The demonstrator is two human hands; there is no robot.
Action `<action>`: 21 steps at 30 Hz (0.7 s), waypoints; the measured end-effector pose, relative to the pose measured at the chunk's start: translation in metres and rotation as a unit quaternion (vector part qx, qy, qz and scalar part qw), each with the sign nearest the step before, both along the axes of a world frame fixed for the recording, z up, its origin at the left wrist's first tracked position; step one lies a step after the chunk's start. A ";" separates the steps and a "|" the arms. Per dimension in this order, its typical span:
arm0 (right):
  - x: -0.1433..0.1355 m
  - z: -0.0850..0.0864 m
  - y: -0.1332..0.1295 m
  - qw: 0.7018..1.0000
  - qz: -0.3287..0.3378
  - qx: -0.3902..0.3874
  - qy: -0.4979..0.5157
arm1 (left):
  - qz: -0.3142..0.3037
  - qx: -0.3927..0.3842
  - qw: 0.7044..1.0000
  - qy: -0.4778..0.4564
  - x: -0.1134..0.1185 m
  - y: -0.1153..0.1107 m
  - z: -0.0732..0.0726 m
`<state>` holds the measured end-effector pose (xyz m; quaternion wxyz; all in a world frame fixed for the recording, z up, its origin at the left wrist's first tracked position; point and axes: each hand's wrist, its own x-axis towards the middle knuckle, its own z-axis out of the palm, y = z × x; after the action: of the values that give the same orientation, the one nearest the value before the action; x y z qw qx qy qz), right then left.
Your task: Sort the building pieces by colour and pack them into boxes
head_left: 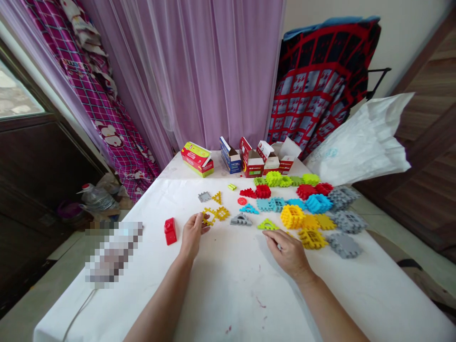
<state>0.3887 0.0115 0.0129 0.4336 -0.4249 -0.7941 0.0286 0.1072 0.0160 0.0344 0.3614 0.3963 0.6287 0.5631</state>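
My left hand [193, 232] is closed at the edge of a yellow toothed frame piece [208, 217], its fingers partly hidden behind it. Touching that frame on the right is another yellow piece [222, 213]. My right hand [285, 249] is closed just below a lime green triangle [268, 224]; whether its fingertips hold anything is too small to tell. Between the hands are a grey triangle [241, 219], a blue triangle [249, 209] and a red round piece [242, 201]. Behind my left hand lie a grey square [204, 196] and a small yellow triangle [217, 197].
Yellow [292, 216], blue [318, 203], grey [347, 222] and red [306, 192] toothed pieces cover the table's right side. Several small boxes [252, 161] stand at the back. A red block [170, 231] and a blurred-out object [114, 254] lie left.
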 end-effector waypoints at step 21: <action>-0.017 0.022 -0.019 0.987 0.094 -0.086 -0.096 | -0.265 -0.079 0.961 0.034 0.074 -0.015 0.012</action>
<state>0.3715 -0.0074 0.0353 0.3131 -0.3848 -0.8629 0.0966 0.1812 0.0014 0.0459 0.5063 0.5375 0.5554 0.3824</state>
